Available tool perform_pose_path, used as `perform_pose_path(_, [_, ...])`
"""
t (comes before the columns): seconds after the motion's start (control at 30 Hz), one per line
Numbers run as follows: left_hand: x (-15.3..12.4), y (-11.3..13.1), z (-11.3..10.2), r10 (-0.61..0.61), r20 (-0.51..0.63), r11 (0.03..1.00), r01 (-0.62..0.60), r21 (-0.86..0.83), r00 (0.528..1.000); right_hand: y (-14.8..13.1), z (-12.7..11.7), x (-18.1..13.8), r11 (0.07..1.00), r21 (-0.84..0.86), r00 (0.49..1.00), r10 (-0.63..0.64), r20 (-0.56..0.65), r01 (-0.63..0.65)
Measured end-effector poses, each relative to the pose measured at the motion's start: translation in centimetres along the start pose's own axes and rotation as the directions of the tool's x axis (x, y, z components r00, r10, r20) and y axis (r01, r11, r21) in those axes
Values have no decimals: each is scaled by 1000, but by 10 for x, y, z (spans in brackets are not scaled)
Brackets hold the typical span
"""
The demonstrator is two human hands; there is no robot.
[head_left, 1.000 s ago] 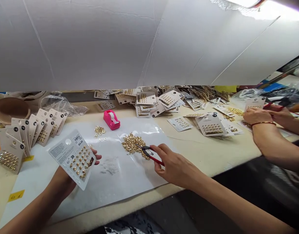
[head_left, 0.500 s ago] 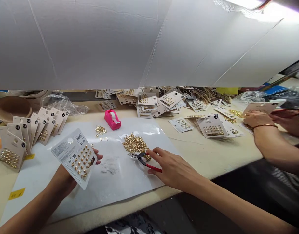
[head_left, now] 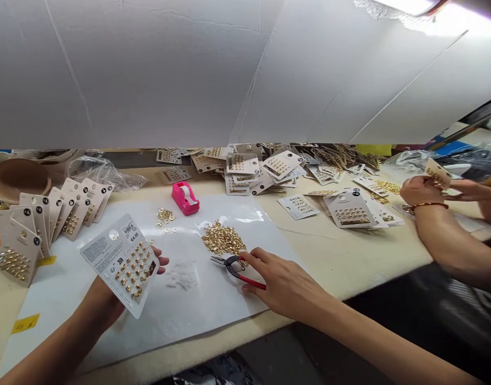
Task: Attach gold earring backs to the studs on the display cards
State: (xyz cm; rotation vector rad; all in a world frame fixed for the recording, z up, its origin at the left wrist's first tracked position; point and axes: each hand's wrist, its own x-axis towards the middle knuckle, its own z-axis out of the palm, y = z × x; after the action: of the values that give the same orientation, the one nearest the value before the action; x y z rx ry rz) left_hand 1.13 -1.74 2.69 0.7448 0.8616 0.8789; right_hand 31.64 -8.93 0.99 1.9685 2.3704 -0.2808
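My left hand (head_left: 160, 261) holds up a white earring card (head_left: 119, 264), its printed back with a price label facing me and rows of gold backs showing. The card hides most of that hand. Over the white sheet (head_left: 149, 326), my right hand (head_left: 271, 272) grips red-handled pliers (head_left: 239, 271), whose jaws are apart and point left. Just beyond the jaws lies a heap of small gold pieces (head_left: 222, 238). A smaller group of gold rings (head_left: 165, 215) sits farther left, near a pink tape dispenser (head_left: 185, 199).
Carded earrings stand in a fanned row (head_left: 55, 211) at left, beside a brown bowl (head_left: 21, 179) and clear plastic bags (head_left: 104, 174). More cards pile up (head_left: 261, 166) at the back. At right, a co-worker's hand (head_left: 419, 191) handles another card. A white panel (head_left: 157, 75) overhangs the table.
My left hand and its card have shifted slightly down and left. The pliers stay nearly in place. At right, the co-worker's card has turned in their hands.
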Motion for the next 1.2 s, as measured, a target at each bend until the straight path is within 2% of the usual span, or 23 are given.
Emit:
perform_pose_path(0.17, [0, -1, -1, 5, 0, 1000, -5, 4, 1000, 0, 3, -2, 999, -14, 999, 37, 9, -36])
perform_pose_path(0.5, [1, -2, -3, 8, 33, 1000, -8, 8, 999, -1, 1, 0, 1000, -18, 1000, 12, 23, -12])
perform_pose_path(0.67, [2, -3, -4, 5, 26, 1000, -5, 19, 1000, -2, 3, -2, 1000, -3, 1000, 8, -2, -8])
perform_pose_path(0.97, [2, -3, -4, -8, 26, 1000, 7, 5, 1000, 0, 5, -5, 999, -9, 998, 44, 38, -44])
perform_pose_path(1.2, [1, -2, -3, -3, 12, 1000, 2, 28, 1000, 1, 6, -5, 1000, -14, 999, 17, 28, -17])
